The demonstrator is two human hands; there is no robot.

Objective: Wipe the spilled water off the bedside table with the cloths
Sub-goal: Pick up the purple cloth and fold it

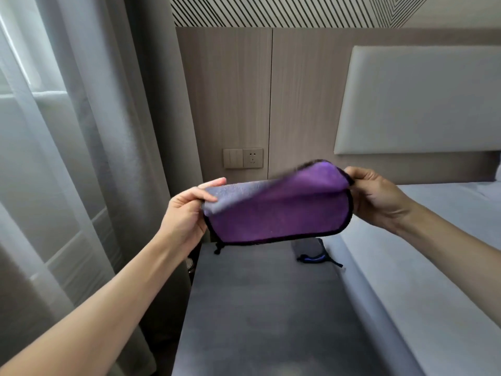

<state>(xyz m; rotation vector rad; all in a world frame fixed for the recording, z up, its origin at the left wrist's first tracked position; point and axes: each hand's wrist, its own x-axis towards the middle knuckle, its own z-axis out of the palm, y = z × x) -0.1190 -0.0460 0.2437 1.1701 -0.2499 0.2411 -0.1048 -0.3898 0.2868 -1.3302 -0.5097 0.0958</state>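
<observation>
Purple cloth (276,213), one, black-edged, folded with a paler grey-lilac face turned up along its upper left part; held stretched in the air above the far end of the desk (260,308), not touching it. Left hand (187,213), one, at the cloth's left end: grip pressed together on the fabric, thumb on the near side, fingers behind. Right hand (376,199), one, at the cloth's right end: grip pinching the upper right corner, where the top layer lifts up in a blurred flap. The cloth spans the whole gap between the two hands, with a small black loop hanging from its lower left corner just above the desk. Second cloth (311,252), one, grey with a blue and black edge, folded, lying on the desk's far right corner, below the purple cloth and next to the bed (447,240). Desk, one, grey top; whether water lies on it cannot be told. Wall switch and socket plate (243,158), one, on the wood panel behind the desk. Curtains (67,131) hang left of the desk
</observation>
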